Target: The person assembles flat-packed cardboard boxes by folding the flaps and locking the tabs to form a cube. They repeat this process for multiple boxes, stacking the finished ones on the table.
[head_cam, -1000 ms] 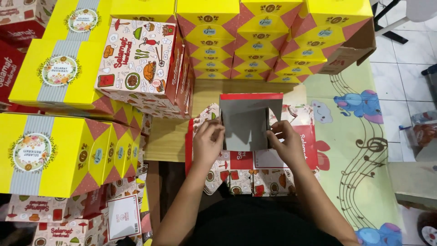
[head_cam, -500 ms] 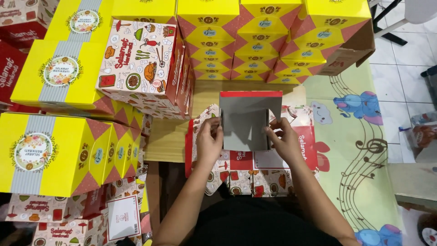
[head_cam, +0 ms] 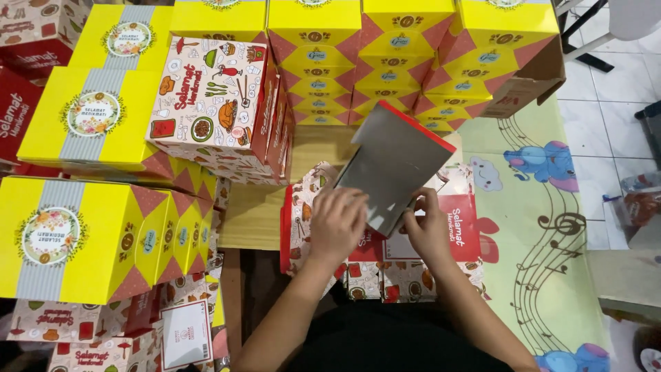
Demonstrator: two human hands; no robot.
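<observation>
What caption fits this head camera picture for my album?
Two hands, left hand and right hand, fold a flat cardboard box amid stacked yellow boxes.

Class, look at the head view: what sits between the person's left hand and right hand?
The grey-lined flap of the flat carton, tilted up between left hand and right hand, in the head view.

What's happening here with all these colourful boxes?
A person is folding a flat red-and-white printed cardboard box blank with both bare hands. The left hand presses down on one side, and the right hand grips the lower edge of the raised grey-lined panel, which stands tilted. Finished yellow cardboard boxes are stacked to the left and along the top, and one assembled red-and-white box sits among them.
</observation>
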